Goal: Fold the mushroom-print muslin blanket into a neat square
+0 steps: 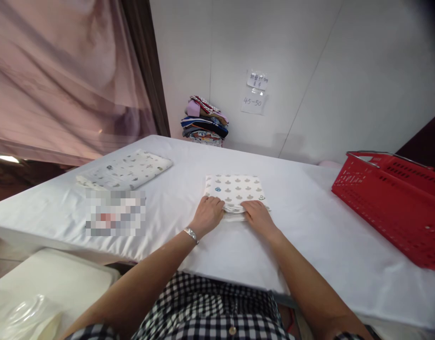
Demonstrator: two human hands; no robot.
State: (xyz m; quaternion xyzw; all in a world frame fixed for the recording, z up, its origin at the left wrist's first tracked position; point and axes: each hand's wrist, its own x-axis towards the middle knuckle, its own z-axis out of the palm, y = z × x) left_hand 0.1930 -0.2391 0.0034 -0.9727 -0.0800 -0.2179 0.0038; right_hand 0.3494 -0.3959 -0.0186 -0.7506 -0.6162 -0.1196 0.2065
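Observation:
In front of me on the table lies a folded white cloth (234, 188) with rows of grey cloud-like shapes and a few coloured outlines. My left hand (209, 215) is closed on its near left corner, fingers curled over the edge; a silver bracelet is on that wrist. At the near right corner my right hand (259, 216) grips the same edge, with the thumb toward the middle. Between the hands the near edge shows several layers, slightly raised. Parts of the fingertips are hidden in the fabric.
A folded leaf-print cloth (128, 169) lies at the left, with a pixelated patch (115, 212) nearer me. A red plastic basket (394, 203) stands at the right. Behind the white-covered table (302, 245) is a stack of folded textiles (205, 122). A white stool-like surface (68, 271) is lower left.

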